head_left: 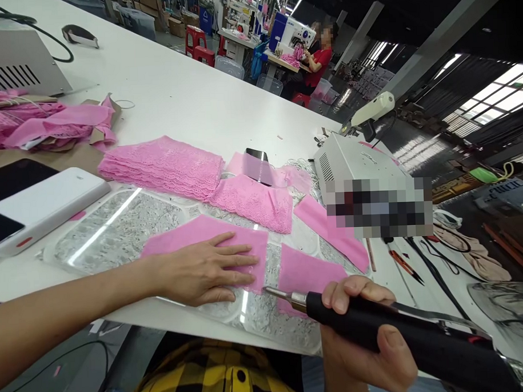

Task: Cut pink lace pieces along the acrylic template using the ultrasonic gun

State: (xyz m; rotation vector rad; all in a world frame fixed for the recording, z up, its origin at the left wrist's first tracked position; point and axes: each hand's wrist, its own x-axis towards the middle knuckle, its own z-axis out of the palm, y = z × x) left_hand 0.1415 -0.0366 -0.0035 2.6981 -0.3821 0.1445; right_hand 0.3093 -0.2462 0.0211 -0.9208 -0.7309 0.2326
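Observation:
My left hand [204, 270] lies flat, fingers spread, on a pink fabric piece [203, 232] that rests on a clear patterned mat [125, 229]. My right hand [369, 341] is wrapped round a thick black pen-shaped tool [403, 328] with a narrow metal tip. That tip points left, close to the lower right corner of the fabric under my left hand; whether it touches cannot be made out. Just above the tool lies a second pink piece [307, 271]. Behind my left hand sit a tall stack of pink lace pieces [161, 165] and a smaller lace stack [257, 202].
A grey machine box [350, 164] stands at right, with orange-handled snips [403, 262] and a glass jar [505, 302] nearby. A phone [258, 166] lies behind the stacks. At left are a white device [51, 209] and bundled pink fabric [48, 120]. A person [319, 62] sits sewing far off.

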